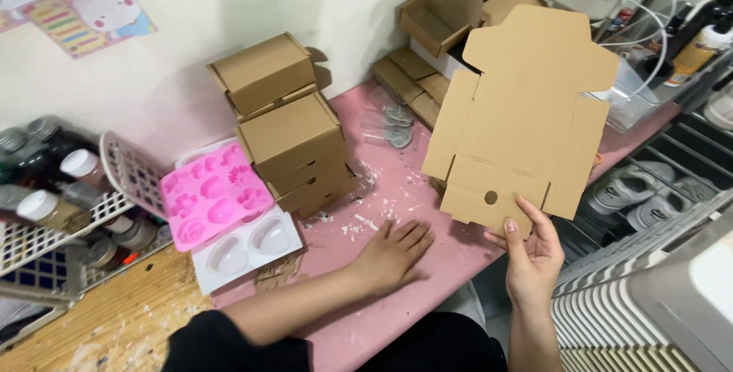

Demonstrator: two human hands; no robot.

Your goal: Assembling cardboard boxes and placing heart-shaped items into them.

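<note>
The flat cardboard box blank (519, 112) stands upright in the air above the pink tabletop (397, 189), long axis rising away from the right hand (531, 254), whose fingers pinch its bottom edge. The left hand (393, 254) lies flat and released on the tabletop, just left of the blank.

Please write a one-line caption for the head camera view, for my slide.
Right hand lifts a flat cardboard box blank; left hand rests on the pink table.
</note>
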